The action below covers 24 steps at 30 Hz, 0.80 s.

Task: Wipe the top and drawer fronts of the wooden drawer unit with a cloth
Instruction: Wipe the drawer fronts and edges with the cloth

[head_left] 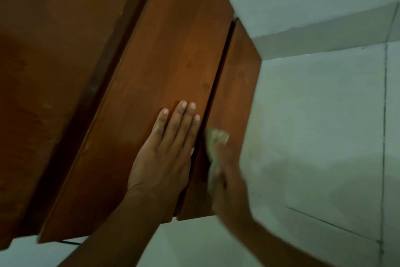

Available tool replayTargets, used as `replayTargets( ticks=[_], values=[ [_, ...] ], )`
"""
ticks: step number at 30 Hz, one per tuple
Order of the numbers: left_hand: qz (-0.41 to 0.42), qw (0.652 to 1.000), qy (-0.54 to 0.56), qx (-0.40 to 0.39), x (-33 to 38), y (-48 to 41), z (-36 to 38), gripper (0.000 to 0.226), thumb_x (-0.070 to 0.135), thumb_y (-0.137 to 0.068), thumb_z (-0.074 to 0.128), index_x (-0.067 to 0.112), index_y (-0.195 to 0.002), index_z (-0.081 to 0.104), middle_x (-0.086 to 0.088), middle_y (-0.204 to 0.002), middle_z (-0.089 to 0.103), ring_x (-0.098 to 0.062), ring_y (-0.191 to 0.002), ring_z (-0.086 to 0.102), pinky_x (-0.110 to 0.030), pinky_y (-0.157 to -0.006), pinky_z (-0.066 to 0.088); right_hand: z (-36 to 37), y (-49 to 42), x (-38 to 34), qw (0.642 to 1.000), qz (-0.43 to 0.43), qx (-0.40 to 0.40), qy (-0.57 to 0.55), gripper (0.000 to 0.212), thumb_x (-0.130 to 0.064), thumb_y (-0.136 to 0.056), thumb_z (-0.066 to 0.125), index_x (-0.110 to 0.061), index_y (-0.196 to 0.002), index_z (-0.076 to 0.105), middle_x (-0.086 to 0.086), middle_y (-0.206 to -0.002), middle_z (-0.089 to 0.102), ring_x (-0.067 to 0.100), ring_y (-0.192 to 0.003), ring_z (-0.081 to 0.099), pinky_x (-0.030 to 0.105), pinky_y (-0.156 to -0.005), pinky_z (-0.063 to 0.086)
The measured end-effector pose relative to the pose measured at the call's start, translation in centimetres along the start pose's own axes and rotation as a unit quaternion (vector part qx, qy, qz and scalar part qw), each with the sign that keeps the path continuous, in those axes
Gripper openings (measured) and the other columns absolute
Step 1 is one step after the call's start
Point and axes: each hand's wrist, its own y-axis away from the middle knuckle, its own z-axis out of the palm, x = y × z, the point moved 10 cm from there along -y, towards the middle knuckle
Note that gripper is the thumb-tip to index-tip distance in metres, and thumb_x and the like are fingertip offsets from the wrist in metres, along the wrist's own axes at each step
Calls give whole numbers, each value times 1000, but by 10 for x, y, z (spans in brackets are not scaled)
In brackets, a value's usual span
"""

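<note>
The wooden drawer unit [65, 50] fills the left and middle of the head view, seen steeply from above. Its top is at the left, and two reddish-brown drawer fronts slope down to the right. My left hand [166, 149] lies flat, fingers together and straight, on the upper drawer front [173, 50]. My right hand [225, 171], blurred by motion, presses a pale yellow-green cloth [213, 145] against the lower drawer front [236, 84], just right of the dark gap between the two drawers.
Pale grey floor tiles [324, 136] with dark grout lines cover the right side and bottom. A grey-white wall with a low skirting band [324, 35] runs behind the unit at the upper right. A thin dark cable [69, 243] shows under the unit's near corner.
</note>
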Motion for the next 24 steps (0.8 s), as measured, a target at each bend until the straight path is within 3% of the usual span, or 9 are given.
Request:
replayTargets(
  ticks=[3,7,9,11,14,17,19,22,24],
  values=[
    [-1,1000,4,-5,1,0,1,69,39,-100,-1,-3,-144,-33,-27,-151,-42,-41,-142,-36,-55,-114,-25,45,51,-4,987,-81,-130,56,56,-25,-105,32,-19,-158,14,-1,-168,7,26,-155,6,44,-125,13],
    [1,1000,-5,3,0,0,2,70,39,-100,1,-4,-144,-34,-28,-150,-42,-41,-141,-37,-55,-111,-28,45,-10,4,965,-208,-109,118,56,-32,-106,21,-14,-157,10,9,-167,3,38,-153,9,54,-124,11],
    [1,1000,-5,15,0,-1,2,69,38,-100,1,-3,-145,-31,-28,-151,-40,-42,-142,-36,-55,-110,-29,32,-55,5,963,-223,-80,124,56,-30,-105,23,-6,-155,13,14,-166,6,40,-152,10,55,-123,8],
    [-2,1000,-4,21,0,-2,3,69,37,-101,3,-3,-146,-30,-28,-152,-39,-42,-142,-34,-56,-111,-28,15,-105,13,976,-183,-43,114,57,-25,-103,26,-2,-154,17,18,-165,9,36,-154,7,54,-124,9],
    [-4,1000,-1,19,1,-8,5,69,39,-101,2,-3,-146,-30,-28,-152,-39,-42,-142,-36,-56,-110,-29,-10,-172,41,993,-71,38,90,57,-26,-104,24,-4,-156,18,9,-165,14,22,-154,10,44,-126,10],
    [1,1000,6,7,5,-15,7,69,39,-101,0,-3,-145,-33,-28,-151,-41,-43,-141,-37,-57,-110,-29,-47,-201,89,981,138,127,41,52,-24,-104,32,-15,-155,28,5,-161,31,20,-149,27,33,-124,19],
    [5,1000,8,3,6,-17,7,70,39,-102,1,-4,-143,-35,-28,-150,-43,-42,-140,-39,-56,-109,-30,-58,-192,94,968,193,161,25,49,-15,-102,39,-17,-151,39,3,-154,43,21,-142,40,24,-118,25],
    [3,1000,18,23,6,-17,6,69,38,-103,4,-4,-143,-34,-27,-150,-43,-42,-139,-40,-56,-108,-32,-34,-168,36,988,10,153,20,46,-14,-101,40,-9,-147,45,3,-151,46,19,-142,41,37,-120,31],
    [-2,999,21,48,6,-16,8,64,30,-103,4,-4,-147,-27,-28,-154,-36,-42,-143,-34,-57,-111,-29,-14,-173,15,989,-97,102,49,49,-17,-103,33,-3,-150,36,8,-156,37,21,-149,31,40,-124,24]
  ],
)
